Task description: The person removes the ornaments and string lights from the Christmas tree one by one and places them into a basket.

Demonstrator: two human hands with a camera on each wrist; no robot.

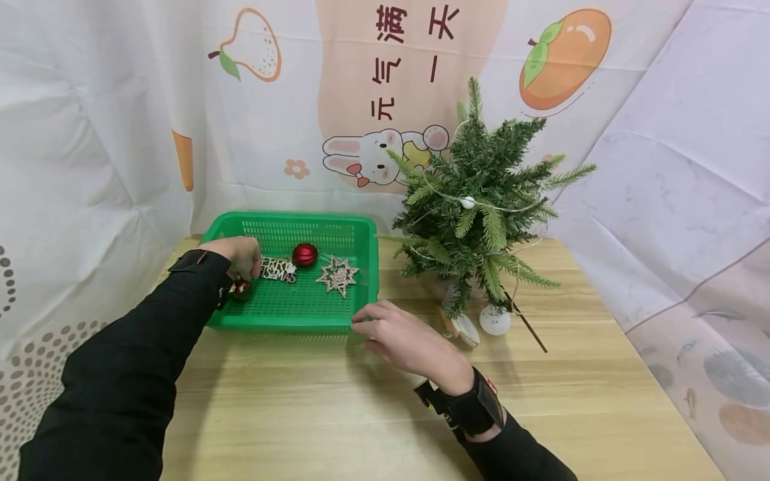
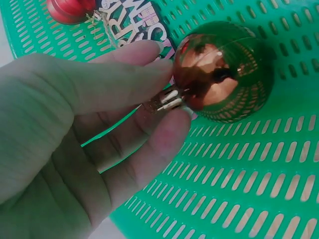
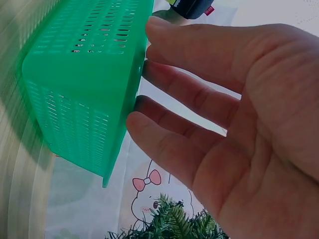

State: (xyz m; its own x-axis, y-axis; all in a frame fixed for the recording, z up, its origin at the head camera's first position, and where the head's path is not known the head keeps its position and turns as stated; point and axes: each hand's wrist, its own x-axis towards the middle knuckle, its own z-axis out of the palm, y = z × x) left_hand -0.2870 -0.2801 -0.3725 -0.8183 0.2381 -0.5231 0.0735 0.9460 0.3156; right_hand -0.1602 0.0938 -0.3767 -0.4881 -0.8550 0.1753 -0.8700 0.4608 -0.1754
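Observation:
My left hand (image 1: 240, 255) reaches into the left side of a green plastic basket (image 1: 289, 323). Thumb and fingers pinch the metal cap of a shiny copper-gold bauble (image 2: 224, 72), which is over the slotted basket floor. Beside it lies a "Merry Christmas" letter ornament (image 1: 279, 270), followed by a red bauble (image 1: 305, 254) and a glittery star ornament (image 1: 337, 275). At the basket's front right corner is my right hand (image 1: 403, 337), with loosely bent fingers (image 3: 164, 144) resting at the rim and nothing gripped.
To the right of the basket stands a small artificial Christmas tree (image 1: 481, 200) with a thin light string. By its base are a white ball (image 1: 495, 321), a small white-and-wood ornament (image 1: 465, 330) and a thin dark stick (image 1: 531, 327). A printed curtain (image 1: 289, 120) hangs behind the wooden table (image 1: 289, 414).

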